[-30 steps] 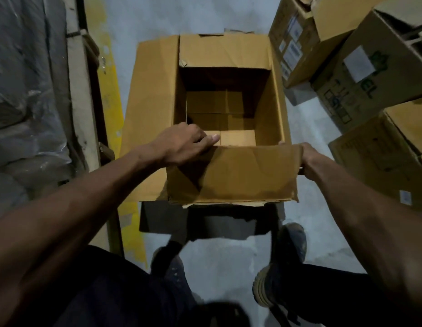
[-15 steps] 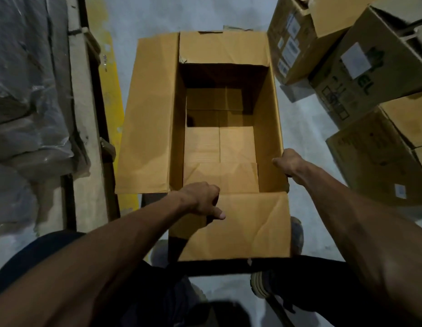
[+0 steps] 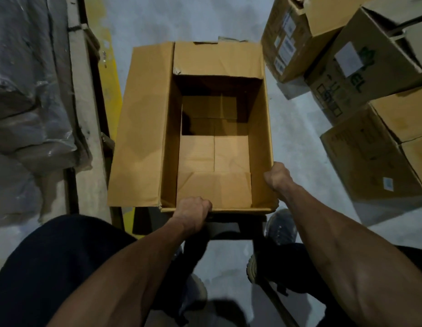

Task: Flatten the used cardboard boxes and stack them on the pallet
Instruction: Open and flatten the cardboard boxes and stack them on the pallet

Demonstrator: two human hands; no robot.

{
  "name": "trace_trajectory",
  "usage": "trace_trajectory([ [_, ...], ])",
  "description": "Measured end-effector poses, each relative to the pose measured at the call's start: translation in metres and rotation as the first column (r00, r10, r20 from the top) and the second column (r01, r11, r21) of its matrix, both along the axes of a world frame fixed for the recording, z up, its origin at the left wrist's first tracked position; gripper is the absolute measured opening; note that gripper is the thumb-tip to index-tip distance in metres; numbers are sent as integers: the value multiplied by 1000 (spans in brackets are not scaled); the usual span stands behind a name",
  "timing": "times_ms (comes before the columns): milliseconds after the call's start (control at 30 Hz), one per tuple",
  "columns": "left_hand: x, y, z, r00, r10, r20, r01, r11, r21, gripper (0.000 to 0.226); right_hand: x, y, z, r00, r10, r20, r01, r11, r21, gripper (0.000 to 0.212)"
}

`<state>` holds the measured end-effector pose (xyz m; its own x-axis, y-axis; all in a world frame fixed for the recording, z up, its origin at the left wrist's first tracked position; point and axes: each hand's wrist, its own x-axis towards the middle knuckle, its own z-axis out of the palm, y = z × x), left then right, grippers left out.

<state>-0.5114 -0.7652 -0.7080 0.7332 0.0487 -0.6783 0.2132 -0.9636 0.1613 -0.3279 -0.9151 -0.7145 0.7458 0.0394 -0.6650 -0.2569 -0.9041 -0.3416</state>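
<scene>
An open brown cardboard box stands upright on the grey floor in front of me, its top flaps spread and its bottom flaps visible inside. My left hand is closed over the near rim, with the near flap folded down out of sight beneath it. My right hand grips the near end of the right wall, fingers curled over the edge. The left flap lies spread out flat and the far flap tilts away.
Several other cardboard boxes are piled at the right, some with white labels. A wooden pallet edge carrying plastic-wrapped goods runs along the left, beside a yellow floor stripe. My shoes stand just behind the box.
The near flap has been pushed from standing up to folded down outside the box. My left hand followed it down to the near rim; my right hand slid onto the right wall.
</scene>
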Motion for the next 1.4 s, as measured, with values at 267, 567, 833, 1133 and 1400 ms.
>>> trace_trajectory([
  [267, -46, -15, 9, 970, 111, -216, -150, 973, -173, 35, -60, -19, 15, 999, -33, -33, 32, 999, -33, 30],
  [567, 8, 35, 37, 935, 350, 54, -331, 918, -217, 68, -46, -24, 18, 1000, -29, -6, 29, 998, -57, 21],
  [833, 65, 136, -2, 662, 644, 384, -716, 694, 72, 86, 28, 20, -5, 992, 16, 124, -11, 999, -41, 46],
  [1133, 89, 157, -40, 505, 814, 288, -808, 563, -175, 38, 69, 50, -15, 976, 62, 206, -70, 997, 28, 46],
  [1400, 84, 134, -31, 617, 728, 298, -707, 680, -197, 31, 44, 13, -8, 981, -1, 195, 0, 1000, 6, 42],
])
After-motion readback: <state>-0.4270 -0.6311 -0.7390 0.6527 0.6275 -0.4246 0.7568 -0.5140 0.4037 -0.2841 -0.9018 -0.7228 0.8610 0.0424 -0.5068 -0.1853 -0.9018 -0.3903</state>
